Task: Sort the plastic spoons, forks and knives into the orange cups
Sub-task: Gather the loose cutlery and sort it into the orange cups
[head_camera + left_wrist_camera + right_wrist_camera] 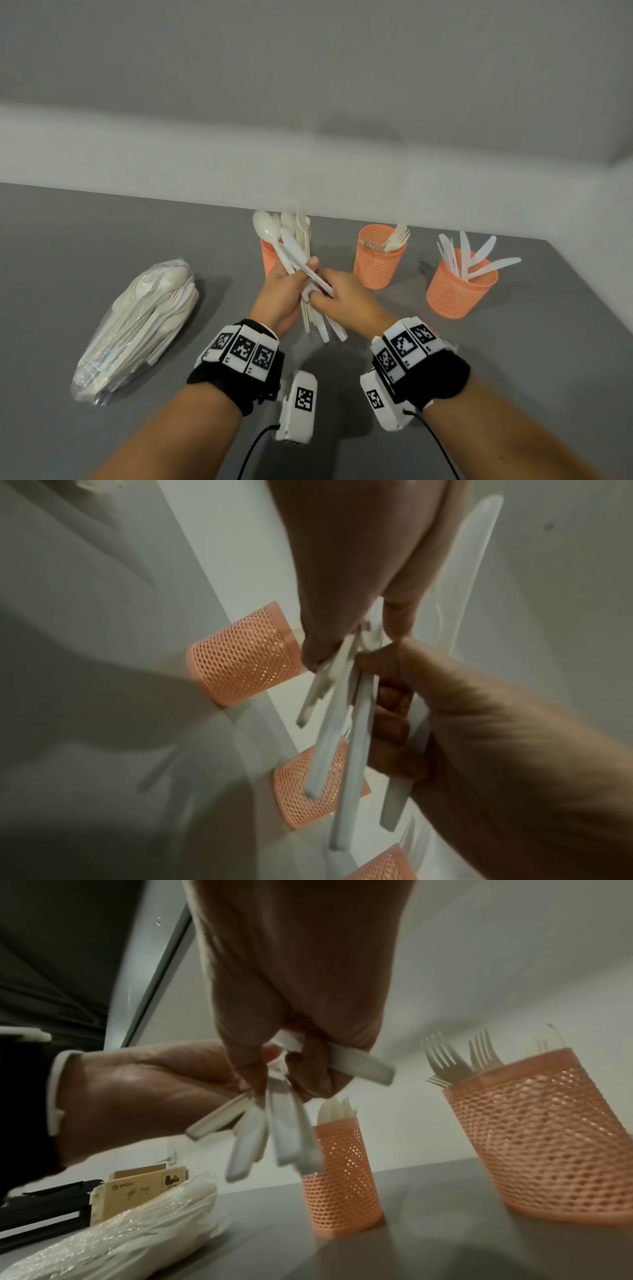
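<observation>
Both hands over table: left hand point(279, 294) grips mixed cutlery bunch point(291, 240), right hand point(346, 301) pinches knife point(301, 257) w/ thumb & fingers.

a grey table point(102, 233) is seen. on it three orange cups are stood: left point(269, 258), middle point(376, 263), right point(457, 291). a bag of cutlery point(137, 329) is laid at the left.

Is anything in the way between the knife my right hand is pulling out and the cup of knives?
Nothing visible blocks it. The right hand pinches the knife; the knife cup stands to the right, its top open, with the fork cup left of that path.
</observation>
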A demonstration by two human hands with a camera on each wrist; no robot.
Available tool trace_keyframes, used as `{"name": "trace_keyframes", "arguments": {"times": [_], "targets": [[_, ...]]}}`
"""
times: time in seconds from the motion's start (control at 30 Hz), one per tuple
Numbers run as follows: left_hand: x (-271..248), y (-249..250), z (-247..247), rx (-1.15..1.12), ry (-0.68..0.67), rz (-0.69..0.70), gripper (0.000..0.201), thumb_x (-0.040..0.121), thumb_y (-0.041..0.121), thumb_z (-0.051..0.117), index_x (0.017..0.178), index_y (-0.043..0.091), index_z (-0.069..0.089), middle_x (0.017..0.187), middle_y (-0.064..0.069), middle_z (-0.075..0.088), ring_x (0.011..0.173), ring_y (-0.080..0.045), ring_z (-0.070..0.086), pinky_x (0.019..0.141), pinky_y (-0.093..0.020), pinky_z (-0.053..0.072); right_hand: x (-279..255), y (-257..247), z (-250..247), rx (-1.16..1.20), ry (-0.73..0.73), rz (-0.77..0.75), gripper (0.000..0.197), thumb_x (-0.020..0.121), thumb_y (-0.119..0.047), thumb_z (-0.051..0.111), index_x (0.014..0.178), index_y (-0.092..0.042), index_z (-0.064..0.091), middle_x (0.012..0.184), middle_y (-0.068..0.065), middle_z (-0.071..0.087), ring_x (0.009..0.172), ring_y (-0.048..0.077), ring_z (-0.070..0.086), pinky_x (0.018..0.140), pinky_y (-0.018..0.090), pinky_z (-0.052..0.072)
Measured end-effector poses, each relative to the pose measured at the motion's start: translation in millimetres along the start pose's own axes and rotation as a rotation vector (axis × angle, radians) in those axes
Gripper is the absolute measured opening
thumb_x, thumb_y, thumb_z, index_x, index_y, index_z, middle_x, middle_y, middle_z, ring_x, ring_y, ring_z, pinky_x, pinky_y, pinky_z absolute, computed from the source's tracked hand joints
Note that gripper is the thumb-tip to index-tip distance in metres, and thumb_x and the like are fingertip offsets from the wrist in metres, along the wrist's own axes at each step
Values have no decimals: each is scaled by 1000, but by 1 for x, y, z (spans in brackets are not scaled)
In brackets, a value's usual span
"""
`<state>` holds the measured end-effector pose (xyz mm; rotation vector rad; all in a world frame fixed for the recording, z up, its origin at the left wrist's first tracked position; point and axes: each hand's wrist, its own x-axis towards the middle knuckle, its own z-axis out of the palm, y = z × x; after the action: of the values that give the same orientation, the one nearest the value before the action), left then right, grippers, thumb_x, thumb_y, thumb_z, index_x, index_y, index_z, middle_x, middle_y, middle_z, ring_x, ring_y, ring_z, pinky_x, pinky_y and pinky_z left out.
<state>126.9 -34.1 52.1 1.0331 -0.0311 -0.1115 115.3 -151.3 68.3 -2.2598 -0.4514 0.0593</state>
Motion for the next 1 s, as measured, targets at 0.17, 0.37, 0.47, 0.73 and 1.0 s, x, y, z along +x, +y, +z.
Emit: {"name": "trace_keyframes", "arguments": {"times": [0.17, 0.37, 0.47, 0.73, 1.0], "targets": [[2, 3, 0, -7, 0, -38, 23, 100, 17, 37, 108, 20, 59, 92, -2, 68, 80, -9, 70, 67, -24, 56, 6, 11, 6, 123, -7, 63, 10, 93, -15, 44, 92, -11, 53, 71, -5, 53, 67, 11, 52, 60, 20, 40], [2, 6, 4, 33, 18, -39, 23, 99, 11, 37, 108, 8, 59, 84, -11, 68, 71, -21, 68, 63, -33, 58, 4, 12, 5, 315, 39, 48, 18, 99, -24, 39, 98, -16, 55, 64, -14, 48, 53, -12, 50, 59, 7, 38], [2, 5, 9, 34, 14, -27, 22, 97, 6, 40, 104, 10, 60, 83, -9, 71, 71, -23, 69, 62, -34, 58, 4, 15, 4, 356, 58, 66, 22, 98, -30, 41, 84, -19, 54, 68, -8, 54, 60, -6, 52, 65, 11, 41], [6, -6, 26, 68, -19, -50, 17, 96, 2, 42, 95, 5, 59, 79, -9, 62, 67, -14, 64, 66, -26, 56, -7, 24, -18, 422, 116, 222, 32, 99, -23, 37, 122, -9, 54, 109, 5, 66, 101, 15, 63, 96, 32, 47], [9, -17, 39, 118, -128, -97, 19, 95, 4, 45, 94, 10, 63, 89, -8, 60, 62, -5, 59, 59, -18, 51, -41, 37, -131, 620, 646, 72, 20, 99, -9, 37, 100, -24, 49, 75, 2, 60, 60, 6, 64, 71, 26, 56]]}}
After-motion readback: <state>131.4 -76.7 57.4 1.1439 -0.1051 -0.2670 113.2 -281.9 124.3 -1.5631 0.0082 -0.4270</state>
